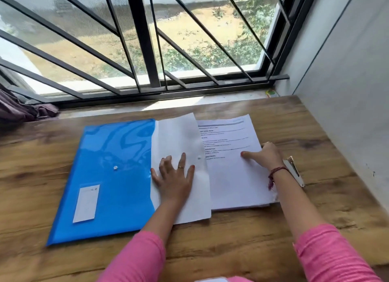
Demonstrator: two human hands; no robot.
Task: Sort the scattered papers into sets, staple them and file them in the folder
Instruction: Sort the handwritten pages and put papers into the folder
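Two hands (174, 176) on one folder (109, 176)

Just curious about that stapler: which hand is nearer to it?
Right. The right hand rests on the papers just beside the stapler; the left hand presses the folder flap, farther away.

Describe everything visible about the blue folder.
The blue folder is glossy, translucent plastic, lying flat on the wooden table. Its flap is open, folded out rightward over the printed papers, showing one white snap button; the matching button sits on the body. A white label is stuck near its lower left corner. The left hand presses flat on the flap.
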